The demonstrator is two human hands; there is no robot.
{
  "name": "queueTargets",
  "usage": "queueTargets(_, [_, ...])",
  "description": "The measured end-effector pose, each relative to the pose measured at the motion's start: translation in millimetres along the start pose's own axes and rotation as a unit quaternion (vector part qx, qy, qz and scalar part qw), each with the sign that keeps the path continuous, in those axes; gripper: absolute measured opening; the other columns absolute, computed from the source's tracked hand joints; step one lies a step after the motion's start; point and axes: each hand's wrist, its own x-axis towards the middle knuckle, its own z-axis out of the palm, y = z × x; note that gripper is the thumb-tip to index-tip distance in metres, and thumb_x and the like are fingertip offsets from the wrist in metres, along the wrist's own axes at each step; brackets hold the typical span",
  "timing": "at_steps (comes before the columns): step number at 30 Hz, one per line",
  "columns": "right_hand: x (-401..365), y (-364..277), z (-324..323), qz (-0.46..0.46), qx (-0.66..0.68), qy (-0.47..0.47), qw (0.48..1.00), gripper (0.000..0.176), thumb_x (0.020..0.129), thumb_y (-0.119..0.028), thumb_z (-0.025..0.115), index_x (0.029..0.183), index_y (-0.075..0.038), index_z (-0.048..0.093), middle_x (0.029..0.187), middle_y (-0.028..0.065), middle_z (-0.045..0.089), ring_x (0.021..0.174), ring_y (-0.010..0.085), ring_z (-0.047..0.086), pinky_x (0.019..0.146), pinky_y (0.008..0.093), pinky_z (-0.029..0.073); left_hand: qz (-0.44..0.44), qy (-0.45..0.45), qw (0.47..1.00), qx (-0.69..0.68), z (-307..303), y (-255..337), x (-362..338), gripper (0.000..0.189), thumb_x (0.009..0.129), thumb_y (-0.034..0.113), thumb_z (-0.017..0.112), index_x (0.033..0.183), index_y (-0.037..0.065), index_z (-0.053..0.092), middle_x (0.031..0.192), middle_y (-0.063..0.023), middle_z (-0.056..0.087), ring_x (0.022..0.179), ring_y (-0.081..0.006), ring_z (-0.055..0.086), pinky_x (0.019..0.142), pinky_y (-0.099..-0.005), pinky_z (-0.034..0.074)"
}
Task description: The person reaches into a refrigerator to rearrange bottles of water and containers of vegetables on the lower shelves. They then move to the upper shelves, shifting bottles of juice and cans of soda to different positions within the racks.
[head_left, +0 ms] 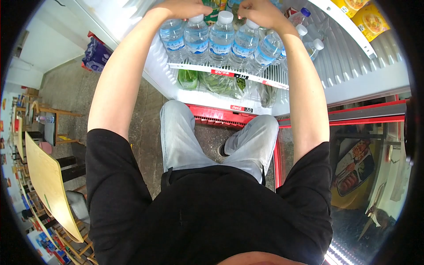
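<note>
Both my arms reach into an upright fridge. My left hand [187,9] is at the top, over the caps of the front water bottles [196,40], its fingertips bent together near a white cap. My right hand [261,13] is beside it, fingers curled down behind the cap of another water bottle [244,42]. What the fingers of either hand touch is too small and hidden to make out. The bottles stand upright in a row on the white wire shelf [203,68]. Green bottles [213,12] show behind them, between my hands.
Bagged green vegetables [221,83] lie on the lower shelf. Yellow packages [370,21] sit at the upper right. The open glass door [366,176] with red edging is on the right. A wooden table [44,176] and stools stand at the left.
</note>
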Motion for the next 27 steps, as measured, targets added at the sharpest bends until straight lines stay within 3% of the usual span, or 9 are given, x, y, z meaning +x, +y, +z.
queueTargets(27, [-2.0,-6.5,-3.5,0.008,-0.007,-0.001,1.0,0.035,0.083,-0.032,0.061,0.093,-0.002,0.078,0.081,0.0225,0.073,0.074,0.0326,0.07,0.072,0.0435,0.054,0.002,0.01,1.0,-0.012,1.0,-0.9,0.7,0.055,0.094,0.048,0.058,0.103,-0.003,0.076,0.105,-0.0246,0.074,0.099,-0.0375,0.071,0.089,-0.0447,0.052])
